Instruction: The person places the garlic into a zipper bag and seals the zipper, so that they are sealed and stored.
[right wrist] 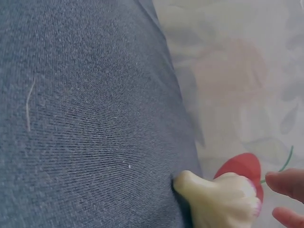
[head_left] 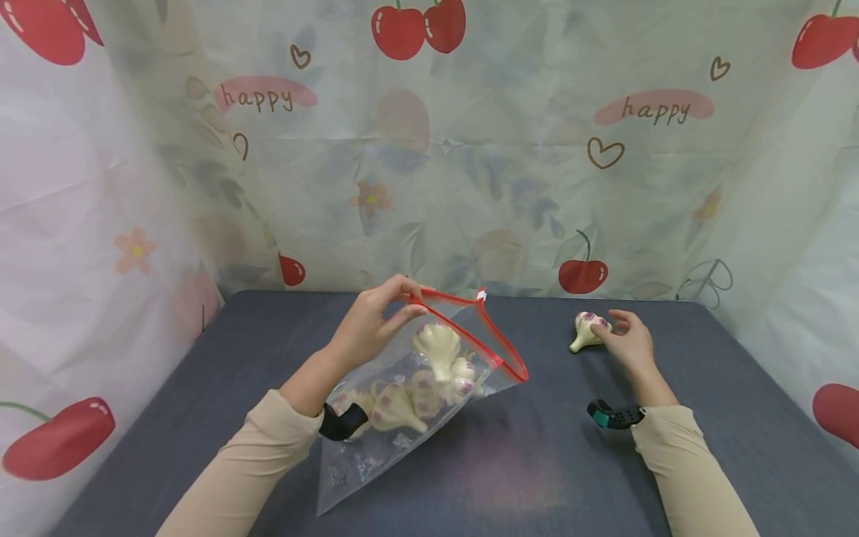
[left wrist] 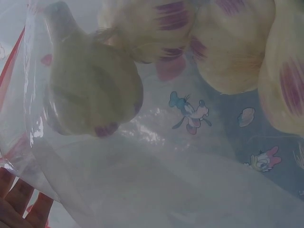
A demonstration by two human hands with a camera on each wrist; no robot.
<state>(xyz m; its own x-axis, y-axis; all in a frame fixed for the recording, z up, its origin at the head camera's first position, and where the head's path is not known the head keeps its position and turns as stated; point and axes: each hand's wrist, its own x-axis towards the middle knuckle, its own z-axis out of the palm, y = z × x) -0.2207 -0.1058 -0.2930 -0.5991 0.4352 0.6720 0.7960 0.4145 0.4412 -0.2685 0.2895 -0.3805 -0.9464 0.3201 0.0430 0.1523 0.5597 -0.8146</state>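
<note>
A clear plastic zip bag [head_left: 429, 418] with a red rim is tilted over the table, its mouth spread toward the right. My left hand [head_left: 382, 317] pinches the bag's upper rim between thumb and fingers. Several garlic bulbs [head_left: 396, 406] lie inside; the left wrist view has a bulb [left wrist: 92, 88] close up through the plastic. At the right, a single garlic bulb [head_left: 585, 332] rests on the table with its stem toward me. My right hand [head_left: 631, 343] is beside that bulb, thumb over its near side. In the right wrist view, fingertips [right wrist: 287, 185] stand apart from the bulb.
A dark grey cloth-covered table [head_left: 537, 462] lies under both hands. Behind it hangs a printed curtain [head_left: 456, 216] with cherries and hearts, and curtain also flanks both sides. A white slider [head_left: 481, 296] sits on the bag's red zip. Thin cord [head_left: 708, 280] shows at the back right.
</note>
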